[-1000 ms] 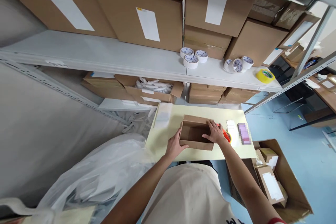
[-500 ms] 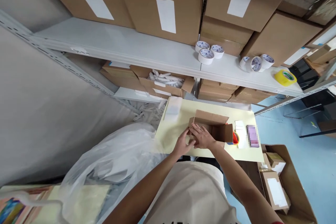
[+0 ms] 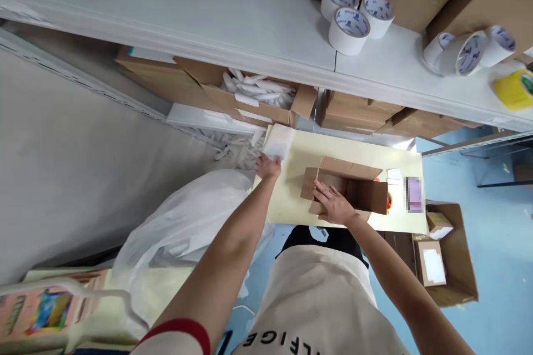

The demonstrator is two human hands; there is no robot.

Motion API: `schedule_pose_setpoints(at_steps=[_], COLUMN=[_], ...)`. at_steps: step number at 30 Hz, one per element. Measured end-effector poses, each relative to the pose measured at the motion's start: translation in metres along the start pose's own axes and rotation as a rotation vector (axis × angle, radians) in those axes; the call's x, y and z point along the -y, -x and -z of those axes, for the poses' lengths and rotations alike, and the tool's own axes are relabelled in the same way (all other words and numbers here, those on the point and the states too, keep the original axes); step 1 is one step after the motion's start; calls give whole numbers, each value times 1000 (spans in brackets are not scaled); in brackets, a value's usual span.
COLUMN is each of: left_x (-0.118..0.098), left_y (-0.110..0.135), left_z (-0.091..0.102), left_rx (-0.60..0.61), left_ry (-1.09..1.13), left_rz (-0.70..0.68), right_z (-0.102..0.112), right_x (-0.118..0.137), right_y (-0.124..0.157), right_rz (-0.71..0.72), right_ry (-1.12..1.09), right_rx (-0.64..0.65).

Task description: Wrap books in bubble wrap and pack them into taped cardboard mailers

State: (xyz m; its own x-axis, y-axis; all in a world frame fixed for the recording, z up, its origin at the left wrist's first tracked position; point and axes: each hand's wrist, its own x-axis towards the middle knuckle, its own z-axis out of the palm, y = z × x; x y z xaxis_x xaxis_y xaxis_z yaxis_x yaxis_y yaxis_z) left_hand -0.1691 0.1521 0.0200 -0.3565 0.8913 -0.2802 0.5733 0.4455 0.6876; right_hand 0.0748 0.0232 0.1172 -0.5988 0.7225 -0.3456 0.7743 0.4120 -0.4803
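Note:
A small brown cardboard box (image 3: 353, 186) stands open on a pale yellow table (image 3: 293, 199), its flaps spread out. My right hand (image 3: 332, 204) lies flat on the box's near flap, fingers stretched out. My left hand (image 3: 267, 167) reaches to the table's far left corner and touches a stack of white packets (image 3: 278, 142). Its fingers curl at the stack's near edge. Whether they grip it I cannot make out.
White slips (image 3: 395, 195), a purple item (image 3: 413, 202) and an orange-red tape dispenser lie right of the box. Tape rolls (image 3: 352, 14) sit on the white shelf above. An open carton (image 3: 447, 255) of small boxes stands on the floor right. A large plastic bag (image 3: 183, 227) lies left.
My left hand left the box and reached out to the white stack at the table's corner. My right hand stayed on the box. The camera moved closer and tilted down.

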Motion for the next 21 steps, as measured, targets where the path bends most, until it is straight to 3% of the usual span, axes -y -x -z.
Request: schedule_pose_setpoints(at_steps=[7,13,17,21], left_x=[11,13,17,9], left_y=[-24,-4,21,39], left_z=[-3,10,34,73], left_rx=[92,66,35,12], left_ry=[15,-10,91,214], left_rz=[-43,4,0,-92], right_z=[-3,-4,-3,0], right_x=[1,0,-2,1], right_y=[2,2,0,-2], right_rz=[-9,-1,13,13], right_ry=[-14,-33,-6,-1], right_rx=[2,-12,-14,-15])
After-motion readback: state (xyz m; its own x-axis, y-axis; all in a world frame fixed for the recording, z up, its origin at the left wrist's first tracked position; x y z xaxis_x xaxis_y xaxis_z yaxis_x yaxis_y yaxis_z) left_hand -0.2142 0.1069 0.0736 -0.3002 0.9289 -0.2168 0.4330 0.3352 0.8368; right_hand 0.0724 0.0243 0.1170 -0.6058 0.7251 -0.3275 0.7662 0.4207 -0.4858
